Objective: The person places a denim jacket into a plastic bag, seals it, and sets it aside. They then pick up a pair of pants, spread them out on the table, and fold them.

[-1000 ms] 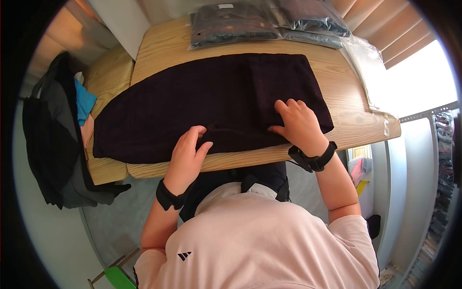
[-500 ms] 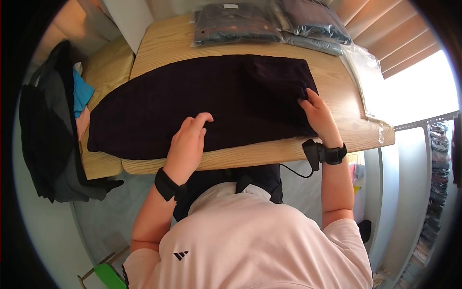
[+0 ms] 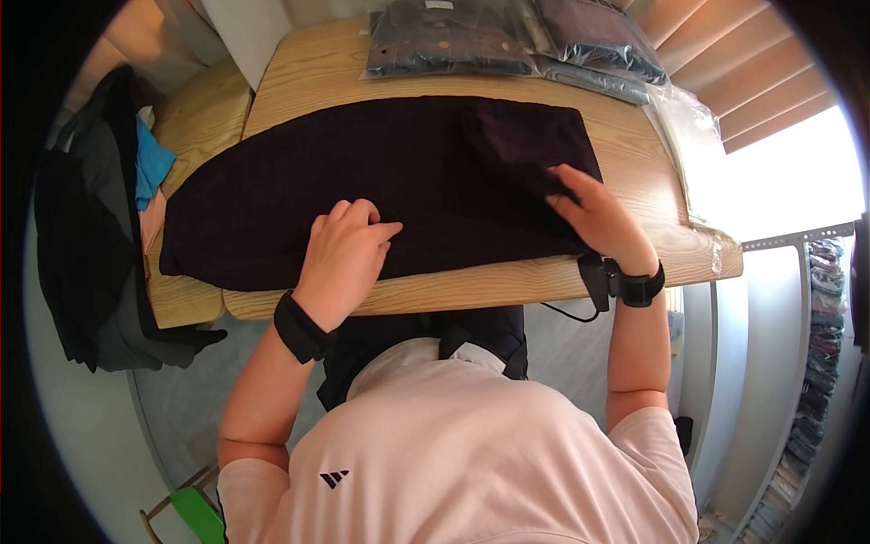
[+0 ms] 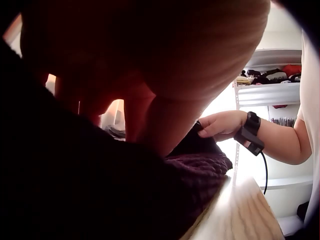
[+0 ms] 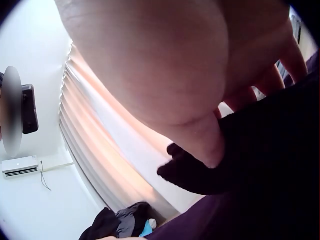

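Note:
A folded dark purple garment [image 3: 381, 172] of ribbed cloth lies lengthwise along the front of the wooden table [image 3: 435, 292]. Its right end has a loose upper layer, raised and bunched. The right hand [image 3: 603, 216] pinches the edge of this layer between thumb and fingers; in the right wrist view the thumb [image 5: 202, 142] presses against the dark cloth. Near the garment's front middle, the left hand [image 3: 344, 254] rests on the cloth with bent, relaxed fingers, its fingertips touching the surface.
Clear plastic bags with folded clothes [image 3: 449, 41] stand along the table's back edge. A clear plastic sheet [image 3: 689, 154] lies at the right. Dark clothes [image 3: 86, 245] hang over the left side, beside a blue cloth [image 3: 154, 168]. Shelves of clothes [image 3: 811, 363] are at the right.
The right hand has gone from lying on the garment to gripping its upper layer near the right end, lifting and bunching it. The left hand has shifted slightly left and away from the body.

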Available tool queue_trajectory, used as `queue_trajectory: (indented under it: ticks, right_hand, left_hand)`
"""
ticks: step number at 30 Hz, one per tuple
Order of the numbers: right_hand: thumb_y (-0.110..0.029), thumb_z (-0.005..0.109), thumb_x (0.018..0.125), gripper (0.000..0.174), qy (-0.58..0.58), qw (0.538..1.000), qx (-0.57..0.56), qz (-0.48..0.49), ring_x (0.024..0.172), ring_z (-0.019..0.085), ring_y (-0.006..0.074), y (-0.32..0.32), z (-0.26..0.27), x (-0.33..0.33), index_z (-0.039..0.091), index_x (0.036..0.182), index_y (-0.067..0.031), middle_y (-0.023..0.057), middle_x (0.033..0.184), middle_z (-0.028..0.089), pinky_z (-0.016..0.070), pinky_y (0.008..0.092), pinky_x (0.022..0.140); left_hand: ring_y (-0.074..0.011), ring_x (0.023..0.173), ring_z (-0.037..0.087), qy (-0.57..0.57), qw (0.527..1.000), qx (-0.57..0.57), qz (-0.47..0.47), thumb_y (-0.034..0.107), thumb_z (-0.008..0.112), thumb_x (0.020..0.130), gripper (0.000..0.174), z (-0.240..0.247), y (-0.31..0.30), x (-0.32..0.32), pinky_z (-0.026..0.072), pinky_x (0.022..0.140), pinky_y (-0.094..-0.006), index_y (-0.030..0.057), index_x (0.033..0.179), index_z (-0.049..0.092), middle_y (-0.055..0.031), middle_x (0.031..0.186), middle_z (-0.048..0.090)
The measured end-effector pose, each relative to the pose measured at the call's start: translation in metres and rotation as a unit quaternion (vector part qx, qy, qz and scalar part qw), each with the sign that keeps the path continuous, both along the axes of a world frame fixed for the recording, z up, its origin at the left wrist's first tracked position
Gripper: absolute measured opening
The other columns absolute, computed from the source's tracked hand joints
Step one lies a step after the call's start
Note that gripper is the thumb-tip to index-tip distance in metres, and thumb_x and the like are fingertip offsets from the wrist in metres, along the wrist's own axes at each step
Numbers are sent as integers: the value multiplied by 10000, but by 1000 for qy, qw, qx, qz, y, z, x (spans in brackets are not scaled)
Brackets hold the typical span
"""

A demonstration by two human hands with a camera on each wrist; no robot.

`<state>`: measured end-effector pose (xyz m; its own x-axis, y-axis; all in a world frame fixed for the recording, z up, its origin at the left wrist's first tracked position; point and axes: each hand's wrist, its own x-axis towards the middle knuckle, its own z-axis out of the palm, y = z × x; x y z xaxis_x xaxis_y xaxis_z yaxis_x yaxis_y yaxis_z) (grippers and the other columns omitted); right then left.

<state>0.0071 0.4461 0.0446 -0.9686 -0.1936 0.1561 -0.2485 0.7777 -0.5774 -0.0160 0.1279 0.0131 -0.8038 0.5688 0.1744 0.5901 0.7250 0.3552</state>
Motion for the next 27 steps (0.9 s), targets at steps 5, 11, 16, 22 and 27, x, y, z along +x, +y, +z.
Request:
queue_trajectory:
  ticks: [5,11,16,22,27]
  right_hand:
    - [-114,690,781,312,-44,993,83,75,1155,495,345,-13,-19,8,505,1013,-19,159,1271,510,410,369,960]
    - [-35,715,645,470,116,983,142,-23,1116,508,302,-42,-33,17,512,1068,-59,124,1111,549,441,376,910]
    - [-67,642,771,458,99,985,140,-29,1114,553,274,-54,-53,25,540,1217,-79,75,1180,599,462,403,916]
    - [-247,565,893,418,118,973,196,-35,1272,426,303,-59,-60,41,512,1278,-91,106,1329,504,332,471,1040]
    - [-211,588,879,304,111,985,78,-111,1222,464,340,-13,-45,36,603,1131,-41,149,1267,539,328,468,1029]
  left_hand:
    - [-216,910,530,11,1000,-7,-9,35,642,780,234,-3,1,0,402,803,-350,95,997,704,-40,946,558]
    - [-213,903,535,13,1000,-6,-5,32,639,782,235,-5,0,1,402,798,-351,94,1000,703,-42,948,557]
    - [-212,898,537,12,1000,-7,-4,31,640,781,236,-4,1,1,402,790,-346,92,1000,702,-42,945,557]
    - [-258,954,534,-28,999,-13,-31,116,636,820,288,0,-2,3,444,812,-374,49,1100,647,-99,1045,550]
    - [-318,1065,482,-77,993,-74,-49,166,648,826,523,7,-6,12,441,905,-390,14,1296,476,-169,1234,442]
